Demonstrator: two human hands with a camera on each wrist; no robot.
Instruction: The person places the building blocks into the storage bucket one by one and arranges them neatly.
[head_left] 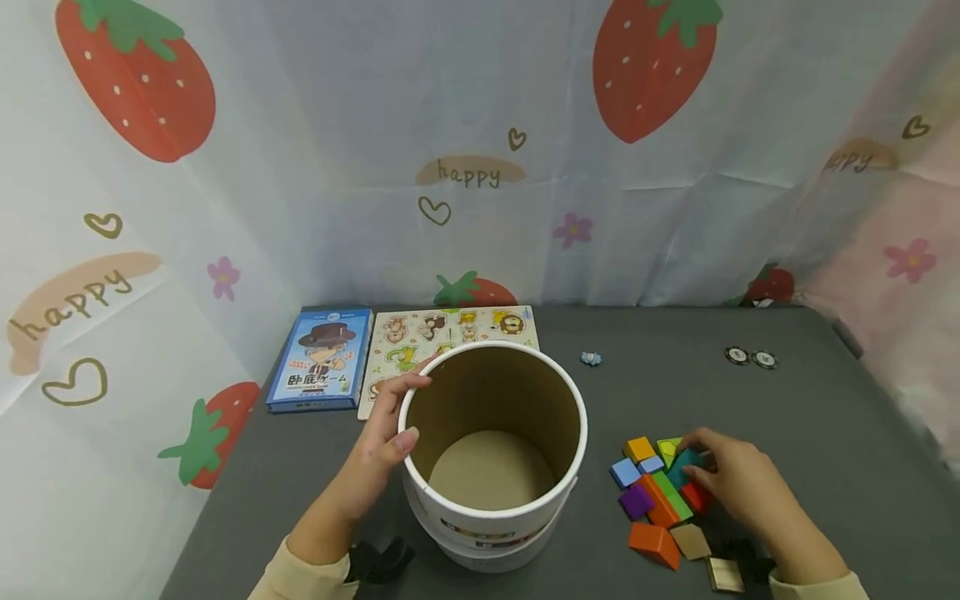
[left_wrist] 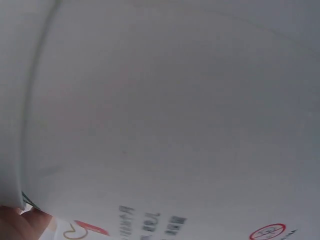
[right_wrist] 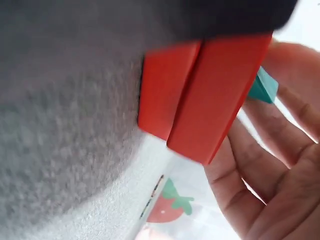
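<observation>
A tall white bucket (head_left: 491, 533) stands upright, its inside bare down to the bottom. My left hand (head_left: 378, 442) grips its left rim, with the thumb and fingertips over the edge. In the left wrist view the bucket's printed white wall (left_wrist: 165, 125) fills most of the picture. To the right, my right hand (head_left: 738, 475) pinches a teal block (head_left: 680, 471) among a cluster of coloured wooden blocks. In the right wrist view the teal block (right_wrist: 265, 87) shows between the fingers, partly hidden by red blocks (right_wrist: 215, 100).
Orange (head_left: 654, 543), purple (head_left: 636, 500), blue (head_left: 625, 472) and plain wood blocks (head_left: 690, 542) lie near the right hand. Behind the bucket are a blue game box (head_left: 321, 358) and an animal puzzle board (head_left: 405, 333). A small blue figure (head_left: 591, 358) and two round chips (head_left: 750, 357) lie farther back.
</observation>
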